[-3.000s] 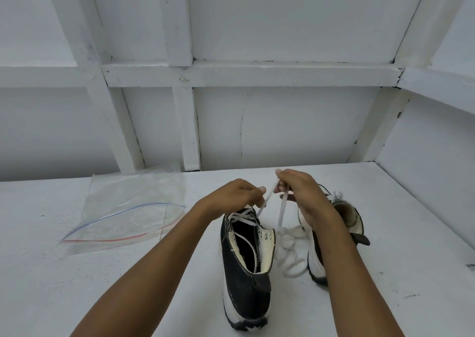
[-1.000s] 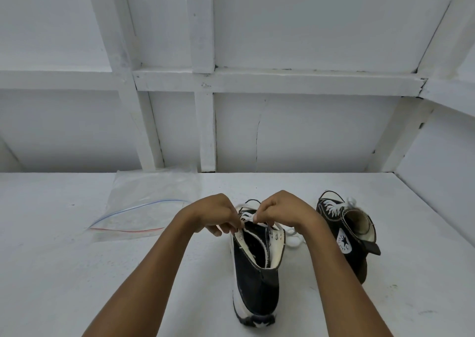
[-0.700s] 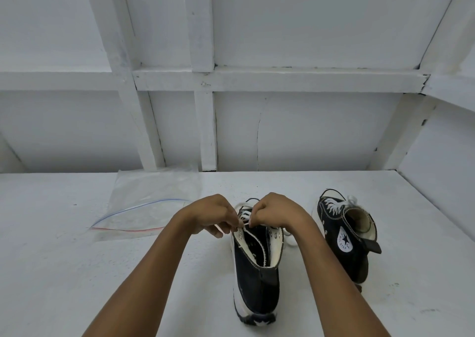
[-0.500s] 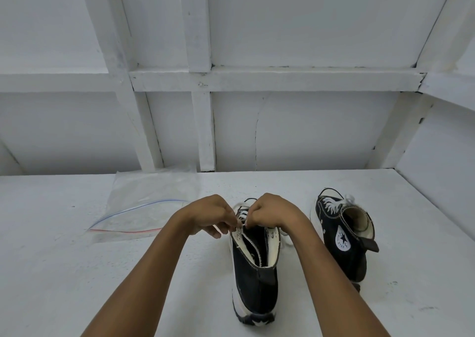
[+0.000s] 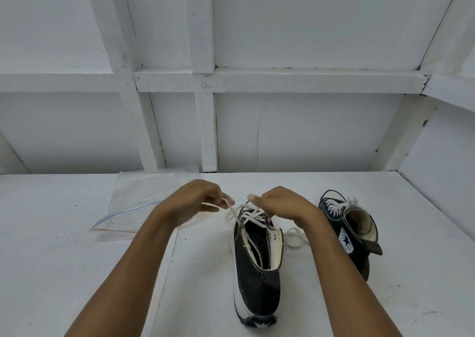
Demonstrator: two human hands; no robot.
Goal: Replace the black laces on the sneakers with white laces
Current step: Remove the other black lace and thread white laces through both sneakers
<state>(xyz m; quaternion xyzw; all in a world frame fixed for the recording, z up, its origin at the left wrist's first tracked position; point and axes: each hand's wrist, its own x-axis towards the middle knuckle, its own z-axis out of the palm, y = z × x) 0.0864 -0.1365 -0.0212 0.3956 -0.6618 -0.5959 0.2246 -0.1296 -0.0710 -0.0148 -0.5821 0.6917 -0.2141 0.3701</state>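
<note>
A black high-top sneaker [image 5: 257, 280] stands on the white table, heel toward me, with a white lace [image 5: 250, 214] crossed through its lower eyelets. My left hand [image 5: 195, 199] pinches one end of that lace, pulled out to the left. Over the shoe's front my right hand [image 5: 279, 203] grips the other end; a loose loop of it [image 5: 295, 237] lies on the table beside the shoe. The second black sneaker [image 5: 349, 231] stands to the right, laced in white.
A clear zip bag [image 5: 133, 208] with a red and blue seal lies flat at the left, partly behind my left forearm. White framed walls [image 5: 282, 131] close the table [image 5: 64, 272] at the back and on the right.
My hands were close together over the shoe's tongue. Now they have drawn apart, the left moving left and up, and the lace runs taut from the eyelets.
</note>
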